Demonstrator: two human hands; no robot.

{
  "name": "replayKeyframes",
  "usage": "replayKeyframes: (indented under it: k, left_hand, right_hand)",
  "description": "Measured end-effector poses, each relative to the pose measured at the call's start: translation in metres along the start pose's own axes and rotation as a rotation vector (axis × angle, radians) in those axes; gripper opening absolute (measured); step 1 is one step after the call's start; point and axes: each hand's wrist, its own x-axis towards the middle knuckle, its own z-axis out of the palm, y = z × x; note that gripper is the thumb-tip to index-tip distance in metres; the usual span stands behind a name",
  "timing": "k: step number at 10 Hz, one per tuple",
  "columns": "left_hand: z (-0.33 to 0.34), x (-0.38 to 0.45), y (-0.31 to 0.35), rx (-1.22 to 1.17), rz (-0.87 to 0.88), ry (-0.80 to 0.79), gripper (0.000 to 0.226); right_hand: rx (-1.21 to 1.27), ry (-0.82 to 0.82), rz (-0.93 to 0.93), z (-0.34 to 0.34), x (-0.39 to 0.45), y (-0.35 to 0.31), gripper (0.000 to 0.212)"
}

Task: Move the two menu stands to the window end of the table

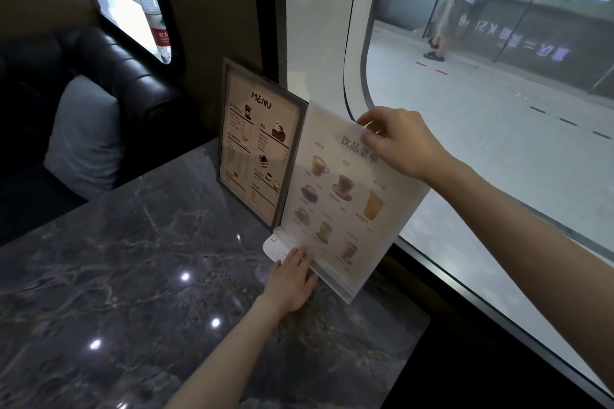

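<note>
Two menu stands sit at the window end of the dark marble table [133, 276]. The dark-framed stand [259, 149], headed MENU, is upright by the wall. Beside it, nearer to me, stands a clear acrylic stand [335, 202] showing drink pictures; it leans back towards the window. My right hand [398, 143] pinches its top edge. My left hand [292, 279] lies flat with fingertips on its white base at the front left corner.
A large curved window [481, 143] runs along the table's right side; a person stands outside it. A black leather seat [116, 76] with a grey cushion [83, 133] is beyond the table at left. A water bottle [154, 13] stands on the small window's ledge.
</note>
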Motion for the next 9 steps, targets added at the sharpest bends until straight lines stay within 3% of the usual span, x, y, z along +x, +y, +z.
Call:
replayKeyframes:
  k: [7, 8, 9]
  left_hand:
    - [0.002, -0.003, -0.004, 0.007, 0.002, 0.069, 0.055]
    - [-0.003, -0.010, -0.006, -0.003, -0.023, 0.078, 0.054]
    - [-0.025, -0.015, -0.009, -0.051, -0.106, 0.103, 0.044]
  right_hand:
    - [-0.060, -0.036, 0.000, 0.000, 0.003, 0.002, 0.034]
    - [-0.083, -0.012, -0.040, 0.002, 0.003, -0.001, 0.036]
    - [-0.114, 0.118, -0.130, 0.004, 0.005, -0.011, 0.035]
